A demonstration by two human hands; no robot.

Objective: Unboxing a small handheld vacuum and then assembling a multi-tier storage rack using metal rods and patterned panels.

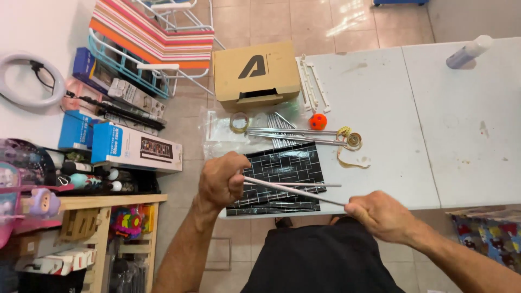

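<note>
My left hand [221, 180] and my right hand [381, 215] each grip one end of a thin silver metal rod [293, 190], held level over the near edge of the white table [380, 108]. Under the rod lies a folded black fabric panel with a pale grid pattern [285, 168]. Beyond it on the table rest several more metal rods [282, 133], partly on a clear plastic bag [220, 133]. Both hands are closed tight around the rod.
A brown cardboard box [255, 73] stands at the table's far left corner, with white plastic strips [313, 81], an orange ball [318, 121] and rubber bands [350, 140] nearby. A spray bottle [468, 52] lies far right. Boxes [135, 146], a striped chair [154, 38] and a wooden shelf [92, 217] crowd the left.
</note>
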